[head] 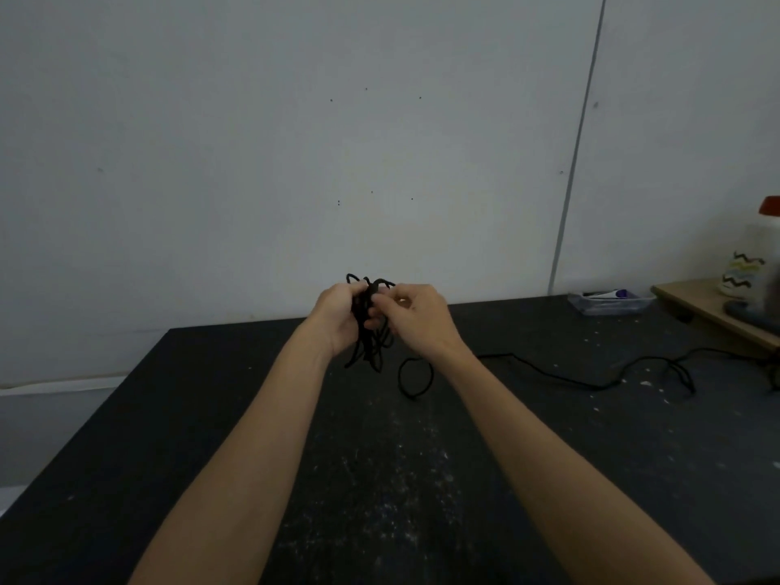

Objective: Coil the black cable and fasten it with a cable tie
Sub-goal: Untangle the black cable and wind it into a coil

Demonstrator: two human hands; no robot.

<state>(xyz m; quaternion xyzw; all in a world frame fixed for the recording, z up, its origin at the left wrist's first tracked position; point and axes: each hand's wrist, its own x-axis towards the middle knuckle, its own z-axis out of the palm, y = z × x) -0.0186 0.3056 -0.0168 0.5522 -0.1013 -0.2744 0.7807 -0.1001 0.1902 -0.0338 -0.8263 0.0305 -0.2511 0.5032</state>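
I have the black cable bunched into loops and lifted above the counter. The left hand grips the bunch round its middle. The right hand, just right of it, pinches at its upper part; I cannot tell whether a tie is there. A loose cable stretch lies below and right of the bunch. I judge this the fastening step. Next, the left grip must stay firm while the right cinches.

dusty black table against a white wall, clear tray and wooden board at right
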